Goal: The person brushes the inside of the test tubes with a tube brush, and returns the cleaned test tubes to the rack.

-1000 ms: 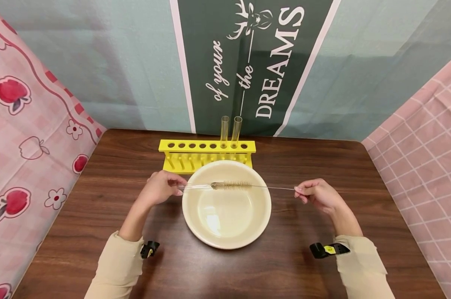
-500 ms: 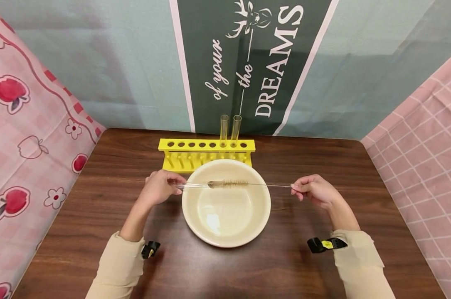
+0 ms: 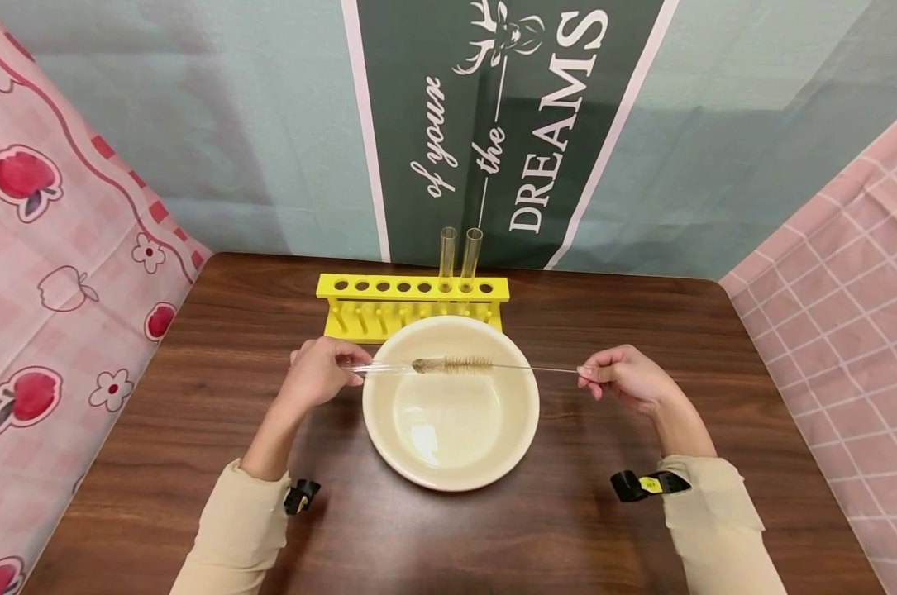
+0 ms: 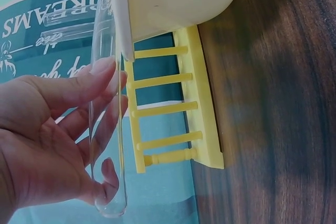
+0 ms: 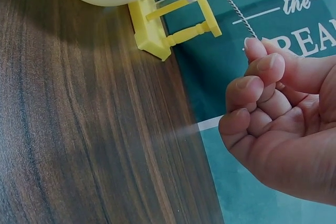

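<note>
The left hand (image 3: pixel 320 372) holds a clear glass test tube (image 3: pixel 388 368) level over the left rim of a cream basin (image 3: pixel 451 413); in the left wrist view its thumb and fingers lie around the tube (image 4: pixel 107 166). The right hand (image 3: pixel 628 378), right of the basin, pinches the thin wire handle (image 3: pixel 552 368) of a bristle brush (image 3: pixel 466 364). In the right wrist view the twisted wire (image 5: pixel 233 4) ends between thumb and fingertips. The brush lies in line with the tube, its tip at the tube's mouth; how far inside it reaches, I cannot tell.
Behind the basin stands a yellow rack (image 3: pixel 359 287) with two upright glass tubes (image 3: pixel 470 256) toward its right end. A wooden table (image 3: pixel 567 529) lies beneath, with a printed cloth (image 3: pixel 269 124) hanging behind it and pink cloths at both sides.
The right hand has moved slightly left and up, and the brush has shifted a little left with it, toward the tube. The left hand has stayed nearly still.
</note>
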`<state>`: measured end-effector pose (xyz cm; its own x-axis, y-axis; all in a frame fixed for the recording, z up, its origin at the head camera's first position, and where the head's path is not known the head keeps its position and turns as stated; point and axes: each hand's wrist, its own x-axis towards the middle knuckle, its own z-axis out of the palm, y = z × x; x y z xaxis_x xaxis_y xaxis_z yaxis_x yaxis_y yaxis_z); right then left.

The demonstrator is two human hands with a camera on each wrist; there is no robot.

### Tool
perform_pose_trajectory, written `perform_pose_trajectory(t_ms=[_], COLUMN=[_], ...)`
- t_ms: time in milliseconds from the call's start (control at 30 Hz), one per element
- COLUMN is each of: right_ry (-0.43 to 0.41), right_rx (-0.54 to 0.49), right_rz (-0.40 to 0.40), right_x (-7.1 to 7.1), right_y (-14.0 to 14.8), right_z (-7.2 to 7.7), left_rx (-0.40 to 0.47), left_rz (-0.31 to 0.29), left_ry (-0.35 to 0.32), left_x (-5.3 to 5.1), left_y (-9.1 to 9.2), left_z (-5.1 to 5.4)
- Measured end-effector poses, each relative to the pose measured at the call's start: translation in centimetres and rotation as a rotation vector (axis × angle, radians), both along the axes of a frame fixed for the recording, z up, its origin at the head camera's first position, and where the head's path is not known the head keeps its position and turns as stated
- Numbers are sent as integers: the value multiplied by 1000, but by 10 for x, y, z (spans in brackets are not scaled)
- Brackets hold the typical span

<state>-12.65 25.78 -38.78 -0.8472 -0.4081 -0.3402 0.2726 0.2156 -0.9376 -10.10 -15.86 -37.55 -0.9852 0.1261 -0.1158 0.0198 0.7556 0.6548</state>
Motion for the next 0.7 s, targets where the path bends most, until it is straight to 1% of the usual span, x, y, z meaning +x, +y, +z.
perform_pose_trajectory(t_ms=[267,467,700], right_ry=[28,23,21], right_rx=[24,26,23], right_rz=[0,-7,-7], right_x=[1,2,-1], right_y=[1,2,1], right_z=[-3,-3,-2], left_rx=[-19,-35,-27], left_rz=[-3,-20,-25], left_ry=[-9,5,14], left_x=[1,3,3], left_y=[3,5,3], left_z=[2,3,2])
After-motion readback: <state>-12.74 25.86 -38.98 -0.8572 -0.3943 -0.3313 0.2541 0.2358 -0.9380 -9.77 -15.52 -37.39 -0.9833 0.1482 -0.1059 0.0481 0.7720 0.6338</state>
